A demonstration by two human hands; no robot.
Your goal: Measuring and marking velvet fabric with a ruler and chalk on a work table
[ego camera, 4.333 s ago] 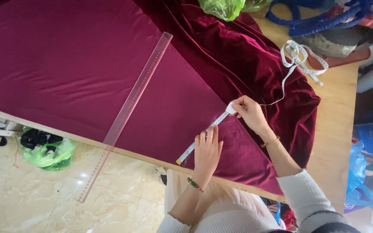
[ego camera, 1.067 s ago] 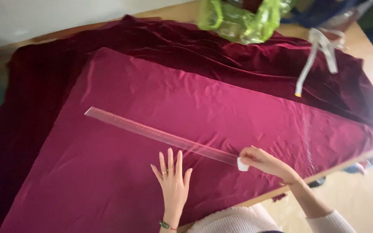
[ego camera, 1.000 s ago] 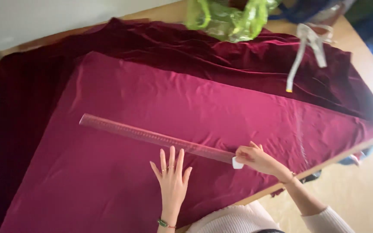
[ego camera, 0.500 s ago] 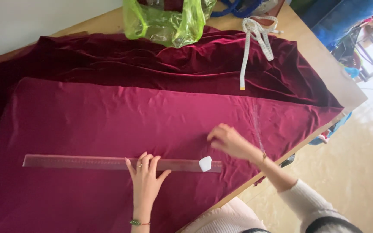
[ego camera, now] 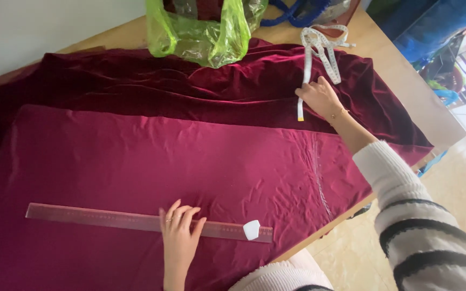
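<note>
A dark red cloth [ego camera: 136, 156] lies spread flat over a darker red velvet [ego camera: 190, 86] on the table. A long clear ruler [ego camera: 98, 218] rests on the cloth near the front edge, and my left hand [ego camera: 179, 237] presses flat on it. A small white chalk piece [ego camera: 251, 229] sits on the ruler's right end. My right hand [ego camera: 319, 97] has reached to the far right and grips the white measuring tape [ego camera: 319, 48] near its loose end. A faint chalk line [ego camera: 319, 172] runs across the cloth.
A green translucent plastic bag [ego camera: 200, 29] stands at the table's far edge. The wooden table [ego camera: 405, 81] shows bare at the right corner. Blue items [ego camera: 432, 27] and a tiled floor [ego camera: 459, 178] lie beyond the right edge.
My right hand left the chalk on the ruler's end and moved up to the measuring tape, closing on it. My left hand stays on the ruler.
</note>
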